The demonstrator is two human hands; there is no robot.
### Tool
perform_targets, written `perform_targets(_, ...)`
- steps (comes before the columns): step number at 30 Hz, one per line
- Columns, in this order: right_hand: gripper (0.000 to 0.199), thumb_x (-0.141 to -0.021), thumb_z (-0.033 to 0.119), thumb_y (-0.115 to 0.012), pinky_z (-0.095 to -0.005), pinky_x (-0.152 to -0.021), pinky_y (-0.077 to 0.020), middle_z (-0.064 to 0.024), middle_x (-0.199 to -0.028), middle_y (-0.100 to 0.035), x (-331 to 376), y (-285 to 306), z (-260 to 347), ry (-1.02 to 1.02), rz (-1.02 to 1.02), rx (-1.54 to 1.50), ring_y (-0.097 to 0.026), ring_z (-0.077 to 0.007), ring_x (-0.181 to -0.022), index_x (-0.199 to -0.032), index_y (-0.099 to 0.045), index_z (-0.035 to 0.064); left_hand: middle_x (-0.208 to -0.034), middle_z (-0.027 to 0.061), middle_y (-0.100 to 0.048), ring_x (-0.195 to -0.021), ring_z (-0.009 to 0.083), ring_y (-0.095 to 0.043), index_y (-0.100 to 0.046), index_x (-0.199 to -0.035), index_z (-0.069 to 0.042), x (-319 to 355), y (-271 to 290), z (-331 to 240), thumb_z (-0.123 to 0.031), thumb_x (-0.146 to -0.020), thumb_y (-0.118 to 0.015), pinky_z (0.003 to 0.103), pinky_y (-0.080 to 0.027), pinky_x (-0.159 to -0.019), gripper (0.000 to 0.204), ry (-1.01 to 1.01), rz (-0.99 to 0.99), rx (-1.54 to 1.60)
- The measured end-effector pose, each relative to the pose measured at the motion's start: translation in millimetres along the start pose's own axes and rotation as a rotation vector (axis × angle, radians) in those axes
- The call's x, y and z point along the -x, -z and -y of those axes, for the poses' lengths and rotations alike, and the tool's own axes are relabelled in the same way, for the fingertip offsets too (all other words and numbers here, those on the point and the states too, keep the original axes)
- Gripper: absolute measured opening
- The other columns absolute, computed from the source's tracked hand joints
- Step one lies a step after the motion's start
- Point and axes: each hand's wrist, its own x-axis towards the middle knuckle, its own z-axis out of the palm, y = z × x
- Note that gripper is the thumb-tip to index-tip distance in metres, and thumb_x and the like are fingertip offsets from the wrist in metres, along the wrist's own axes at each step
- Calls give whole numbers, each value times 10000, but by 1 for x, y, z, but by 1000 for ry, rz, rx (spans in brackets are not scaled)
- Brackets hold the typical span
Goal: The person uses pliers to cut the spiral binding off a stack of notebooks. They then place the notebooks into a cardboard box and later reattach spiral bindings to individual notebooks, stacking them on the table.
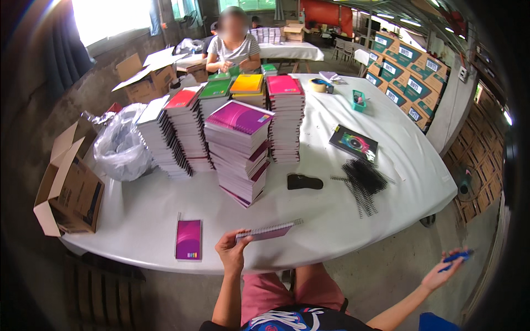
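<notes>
My left hand (232, 247) is closed on the end of a purple notebook (271, 234), held tilted over the table's near edge. A spiral coil runs along its upper edge and sticks out past the right end. Out to the right, beyond the table, my right hand (439, 275) grips a blue-handled tool (457, 258) that looks like pliers; its tip is blurred. Another purple notebook (189, 240) lies flat on the table left of my left hand, with a coil end jutting from its top. A tall stack of purple-covered books (238, 118) stands just beyond.
Stacks of notebooks in red (183, 98), green (215, 89), yellow (247, 84) and pink (284, 85) stand behind. Loose black coils (364, 185), a flat black object (305, 182) and a dark notebook (354, 143) lie right. An open carton (74, 193) sits left. A person (234, 49) works opposite.
</notes>
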Motion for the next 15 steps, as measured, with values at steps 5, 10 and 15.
perform_targets(5, 530, -925, 363, -435, -265, -828, -347, -19, -1062, -491, 80, -73, -15, -149, 645, -76, -438, -113, -928, -1352, -337, 65, -871, 91, -655, -833, 144, -607, -636, -888, 26, -6, -45, -28, 80, -703, -706, 264, -483, -772, 205, -210, 19, -230)
perform_targets(10, 444, -843, 211, -565, -306, -870, -387, -82, -1121, -514, 161, -133, 29, -162, 1245, 122, -487, -191, -972, -1262, -495, 81, -845, 68, -663, -798, 136, -598, -664, -906, -15, -5, -50, -23, 71, -646, -751, 249, -481, -713, 287, -299, -19, -239)
perform_targets(15, 385, -820, 262, -603, -392, -895, -328, -109, -1073, -511, 197, -162, 58, 354, 1426, 300, -488, -257, -979, -1193, -580, 171, -830, 86, -666, -800, 144, -601, -657, -874, -13, -2, -51, -23, 65, -636, -756, 257, -485, -717, 269, -399, -3, -353)
